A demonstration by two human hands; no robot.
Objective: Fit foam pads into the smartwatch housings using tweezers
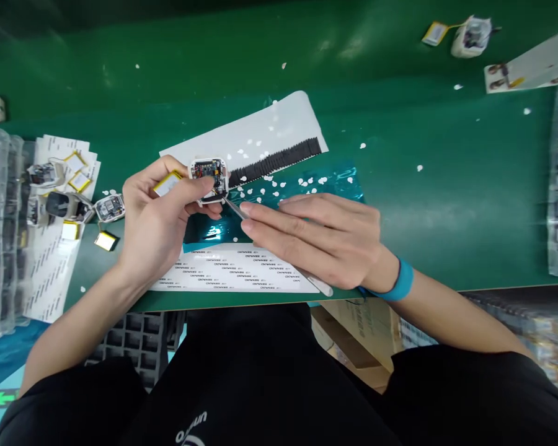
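Note:
My left hand point(154, 214) is closed round a small white square device housing point(191, 170) with an exposed circuit board point(208, 168), the thumb resting over the board. A yellow-edged battery point(168, 184) sits against the same hand beside the housing. In my right hand point(318, 238) is a pair of metal tweezers point(234, 208), pinched between the fingers. Their tip meets the housing's lower right corner; whether it grips anything there is too small to see. Below both hands lie a shiny blue film sheet point(260, 214) and a white printed backing sheet point(223, 272).
A white sheet point(242, 133) carries a row of black strips point(279, 162). Small white stickers are scattered about. On the left are several opened housings point(69, 206), batteries point(106, 240) and clear trays point(0, 229). Another housing point(472, 37) lies at far right.

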